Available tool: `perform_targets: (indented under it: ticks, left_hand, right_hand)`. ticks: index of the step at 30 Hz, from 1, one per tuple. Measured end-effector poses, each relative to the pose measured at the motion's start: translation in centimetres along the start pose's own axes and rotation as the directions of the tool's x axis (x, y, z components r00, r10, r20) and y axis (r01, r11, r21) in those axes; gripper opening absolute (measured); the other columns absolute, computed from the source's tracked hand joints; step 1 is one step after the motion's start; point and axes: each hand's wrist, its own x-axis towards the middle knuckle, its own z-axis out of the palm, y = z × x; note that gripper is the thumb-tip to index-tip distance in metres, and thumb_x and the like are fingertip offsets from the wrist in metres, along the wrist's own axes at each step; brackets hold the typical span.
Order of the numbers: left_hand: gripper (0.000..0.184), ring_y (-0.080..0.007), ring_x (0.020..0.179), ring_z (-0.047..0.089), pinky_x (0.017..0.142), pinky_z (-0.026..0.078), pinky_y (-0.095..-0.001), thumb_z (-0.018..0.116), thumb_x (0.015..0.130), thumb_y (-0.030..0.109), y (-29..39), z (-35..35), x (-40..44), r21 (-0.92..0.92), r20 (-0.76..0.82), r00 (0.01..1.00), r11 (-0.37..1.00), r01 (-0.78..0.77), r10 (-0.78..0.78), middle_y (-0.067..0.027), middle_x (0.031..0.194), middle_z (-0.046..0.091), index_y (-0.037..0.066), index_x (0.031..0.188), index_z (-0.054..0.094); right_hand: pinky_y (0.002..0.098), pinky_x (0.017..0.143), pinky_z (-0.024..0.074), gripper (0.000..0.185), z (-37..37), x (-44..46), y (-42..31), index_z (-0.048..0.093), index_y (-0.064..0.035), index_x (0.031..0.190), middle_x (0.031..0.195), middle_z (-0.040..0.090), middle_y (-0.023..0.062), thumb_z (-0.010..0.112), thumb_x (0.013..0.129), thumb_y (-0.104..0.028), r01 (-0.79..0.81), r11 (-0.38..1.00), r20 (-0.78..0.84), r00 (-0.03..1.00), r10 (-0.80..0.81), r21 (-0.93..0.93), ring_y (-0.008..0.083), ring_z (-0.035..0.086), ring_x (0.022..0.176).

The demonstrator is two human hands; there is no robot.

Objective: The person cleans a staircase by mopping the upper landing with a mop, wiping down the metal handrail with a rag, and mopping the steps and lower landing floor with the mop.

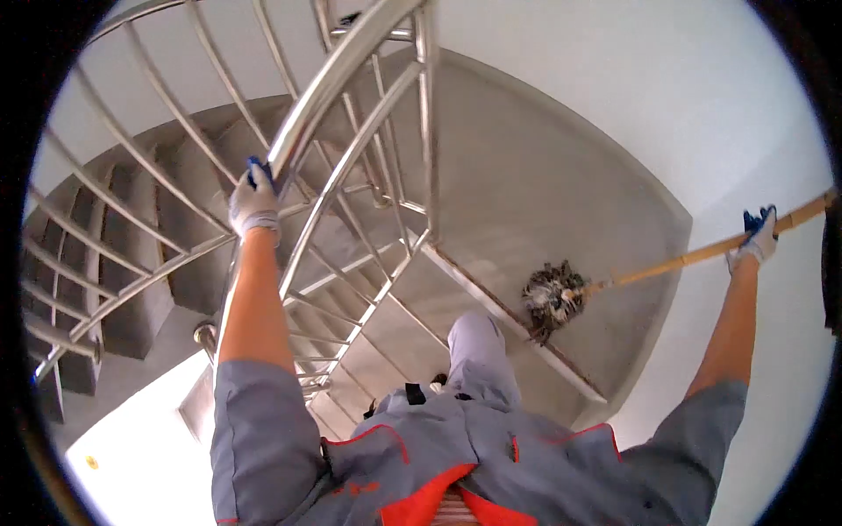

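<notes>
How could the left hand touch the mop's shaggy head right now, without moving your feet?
Probably not: the left hand is on the shiny handrail, and the metal railing seems to block its way to the mop head on the floor beyond.

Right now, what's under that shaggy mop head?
Grey landing floor shows around the mop head, which seems to reach the landing's edge strip. The patch directly beneath is covered, so I can't tell what's there.

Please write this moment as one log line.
left hand: on metal handrail | right hand: holding mop handle | mop head: at landing edge
</notes>
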Motion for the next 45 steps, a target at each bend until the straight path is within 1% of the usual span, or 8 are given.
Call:
perform_targets:
  ticks: [2, 6, 14, 25, 28, 34, 41, 45]
  left_hand:
    - [0.055, -0.0378, 0.097, 0.063, 0.083, 0.048, -0.0471, 0.032, 0.095, 0.054, -0.1, 0.1, 0.3, 0.076, -0.004, 1.0, 0.997, -0.003, 0.004, -0.0188, 0.1, 0.067, 0.015, 0.107, 0.069]
    - [0.051, -0.0359, 0.097, 0.063, 0.084, 0.048, -0.0455, 0.035, 0.094, 0.051, 0.1, -0.2, 0.0, 0.089, -0.026, 1.0, 0.996, 0.006, -0.004, -0.018, 0.1, 0.067, 0.015, 0.109, 0.068]
    - [0.055, -0.0352, 0.098, 0.063, 0.084, 0.048, -0.0445, 0.035, 0.094, 0.054, 0.2, -0.4, -0.1, 0.062, -0.049, 0.999, 0.998, 0.002, 0.001, -0.0165, 0.1, 0.068, 0.014, 0.106, 0.069]
    - [0.057, -0.0365, 0.098, 0.063, 0.085, 0.048, -0.0453, 0.031, 0.093, 0.055, 0.4, -0.4, -0.4, 0.095, -0.033, 0.999, 0.995, -0.001, 0.004, -0.0187, 0.102, 0.067, 0.014, 0.105, 0.069]
    - [0.059, -0.0362, 0.1, 0.062, 0.085, 0.048, -0.0453, 0.03, 0.093, 0.056, -0.1, 0.1, 0.1, 0.081, -0.036, 0.999, 0.996, -0.029, 0.032, -0.0184, 0.102, 0.067, 0.014, 0.105, 0.069]
    - [0.062, -0.0344, 0.099, 0.064, 0.086, 0.046, -0.0453, 0.031, 0.093, 0.059, 0.2, -0.1, 0.1, 0.078, -0.001, 1.0, 0.996, 0.032, -0.032, -0.0189, 0.101, 0.067, 0.012, 0.107, 0.069]
    - [0.062, -0.0347, 0.097, 0.064, 0.084, 0.047, -0.0452, 0.03, 0.093, 0.06, -0.7, 0.8, 0.9, 0.103, -0.037, 0.999, 0.995, 0.004, 0.0, -0.0179, 0.098, 0.068, 0.014, 0.105, 0.07]
    - [0.059, -0.0326, 0.101, 0.063, 0.086, 0.048, -0.0431, 0.032, 0.091, 0.058, 0.2, 0.0, 0.4, 0.1, 0.01, 0.999, 0.994, 0.037, -0.038, -0.0151, 0.103, 0.068, 0.015, 0.106, 0.07]
  right_hand:
    - [0.0325, 0.076, 0.0592, 0.041, 0.6, -0.9, -0.5, 0.061, 0.0017, 0.111, 0.11, 0.061, 0.0126, 0.069, 0.086, -0.031, 0.002, 1.0, -0.03, 1.0, -0.002, 0.002, 0.0231, 0.062, 0.083]
    - [0.0308, 0.076, 0.0586, 0.044, 0.5, 0.5, 0.4, 0.061, 0.0012, 0.114, 0.112, 0.061, 0.011, 0.068, 0.087, -0.033, 0.023, 1.0, 0.002, 1.0, -0.023, -0.006, 0.022, 0.062, 0.084]
    - [0.0327, 0.075, 0.059, 0.045, 1.2, -0.3, -0.1, 0.061, 0.0008, 0.115, 0.114, 0.06, 0.0115, 0.068, 0.087, -0.033, 0.019, 1.0, -0.008, 1.0, -0.019, -0.022, 0.0192, 0.06, 0.085]
    - [0.0311, 0.076, 0.0582, 0.045, 1.4, -1.0, -0.8, 0.061, 0.0073, 0.108, 0.103, 0.064, 0.0152, 0.07, 0.086, -0.03, 0.007, 1.0, -0.039, 0.999, -0.007, -0.001, 0.0248, 0.066, 0.08]
    - [0.0331, 0.075, 0.0569, 0.043, 1.2, -0.5, -0.8, 0.06, 0.01, 0.108, 0.104, 0.064, 0.0192, 0.066, 0.088, -0.028, -0.046, 0.998, -0.022, 0.999, 0.045, -0.043, 0.0257, 0.068, 0.081]
    - [0.0361, 0.076, 0.0575, 0.043, 0.8, 1.6, 0.7, 0.058, 0.0124, 0.108, 0.105, 0.064, 0.0195, 0.065, 0.089, -0.025, 0.072, 0.997, 0.013, 0.997, -0.071, -0.017, 0.0286, 0.068, 0.081]
    - [0.0418, 0.082, 0.0563, 0.04, 2.1, -1.8, -1.1, 0.059, 0.0072, 0.114, 0.114, 0.062, 0.0178, 0.062, 0.09, -0.025, 0.061, 0.995, -0.021, 0.998, -0.062, -0.077, 0.0297, 0.066, 0.09]
    - [0.0458, 0.091, 0.0477, 0.041, 3.1, -5.7, -3.2, 0.06, 0.0027, 0.116, 0.117, 0.062, 0.0145, 0.062, 0.09, -0.028, -0.02, 0.994, -0.071, 0.997, 0.012, -0.106, 0.0277, 0.066, 0.095]
